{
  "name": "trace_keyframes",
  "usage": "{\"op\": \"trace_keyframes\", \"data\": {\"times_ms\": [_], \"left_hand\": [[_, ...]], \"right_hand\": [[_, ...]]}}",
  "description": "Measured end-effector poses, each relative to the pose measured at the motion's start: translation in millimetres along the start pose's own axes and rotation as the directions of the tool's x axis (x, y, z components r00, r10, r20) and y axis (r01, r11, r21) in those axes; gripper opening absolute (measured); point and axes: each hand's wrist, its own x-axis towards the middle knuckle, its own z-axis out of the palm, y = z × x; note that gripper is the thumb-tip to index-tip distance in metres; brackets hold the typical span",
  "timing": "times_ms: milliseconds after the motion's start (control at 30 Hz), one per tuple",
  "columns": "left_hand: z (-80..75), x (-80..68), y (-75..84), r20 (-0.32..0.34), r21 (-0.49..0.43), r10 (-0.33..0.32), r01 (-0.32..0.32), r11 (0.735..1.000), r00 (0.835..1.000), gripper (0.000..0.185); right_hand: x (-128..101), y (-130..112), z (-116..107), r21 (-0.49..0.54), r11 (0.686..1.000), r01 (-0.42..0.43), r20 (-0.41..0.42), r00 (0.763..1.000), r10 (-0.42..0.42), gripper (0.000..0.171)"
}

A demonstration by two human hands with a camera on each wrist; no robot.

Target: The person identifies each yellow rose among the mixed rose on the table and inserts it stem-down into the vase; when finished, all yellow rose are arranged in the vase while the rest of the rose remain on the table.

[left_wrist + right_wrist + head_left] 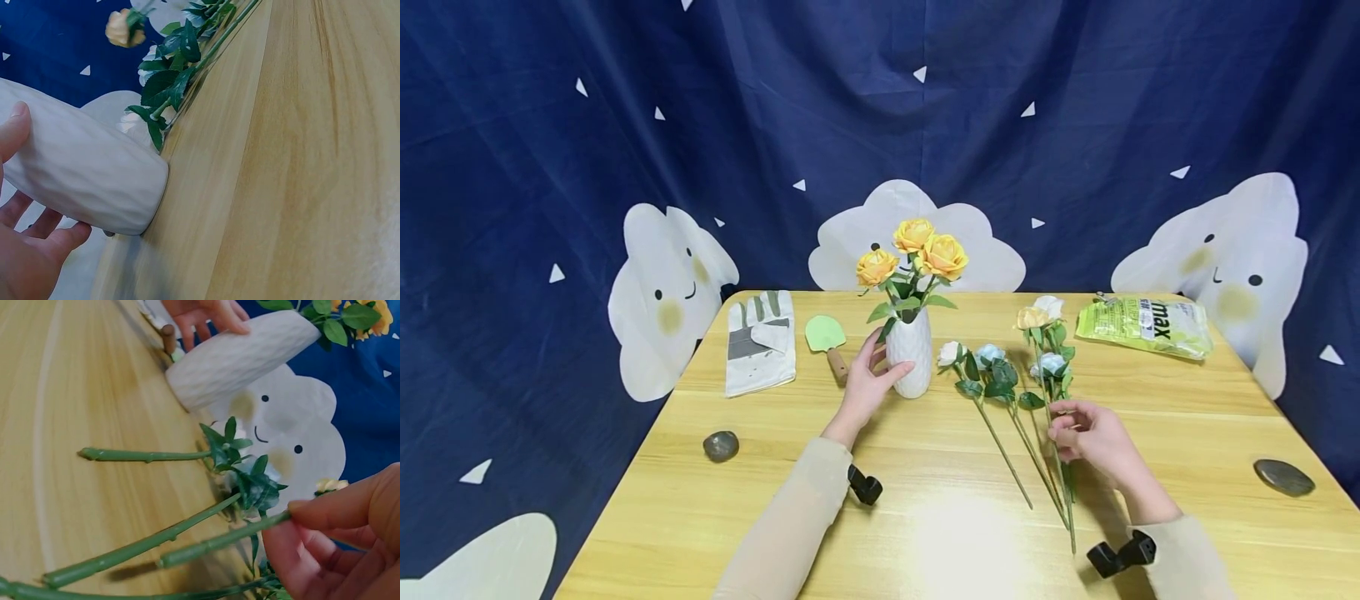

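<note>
The left hand (867,385) grasps the white vase (909,353) of yellow roses (914,250) mid-table, while the right hand (1092,439) pinches a flower stem (222,539) among those lying to its right

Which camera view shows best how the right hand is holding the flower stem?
The right wrist view: the right hand pinches a green stem between thumb and fingers, seen close up. The head view shows the same hand among the flowers lying on the table, but small, with the pinch hard to read. The left wrist view does not show it.
</note>
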Motion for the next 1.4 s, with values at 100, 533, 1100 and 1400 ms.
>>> {"op": "trace_keyframes", "data": {"times_ms": [100,533,1100,1400], "left_hand": [[-0.4,0.1,-0.9,0.002,0.003,0.000,0.000,1.000,1.000,0.074],[-0.3,1.0,-3.4,-0.004,0.004,0.008,-0.008,1.000,1.000,0.073],[-1.3,3.2,-8.0,-0.005,-0.001,-0.007,0.007,1.000,1.000,0.072],[-1.2,10.3,-33.1,-0.036,0.019,0.019,-0.019,1.000,0.999,0.072]], "right_hand": [[1,-1,-1,0.065,0.997,0.047,0.003,0.999,-0.047,0.052],[3,-18,9,0.383,0.869,0.315,-0.045,0.945,-0.323,0.041],[27,-70,43,0.458,0.650,0.606,-0.201,0.783,-0.588,0.033],[37,-104,73,0.347,0.493,0.798,-0.313,0.594,-0.741,0.029]]}}
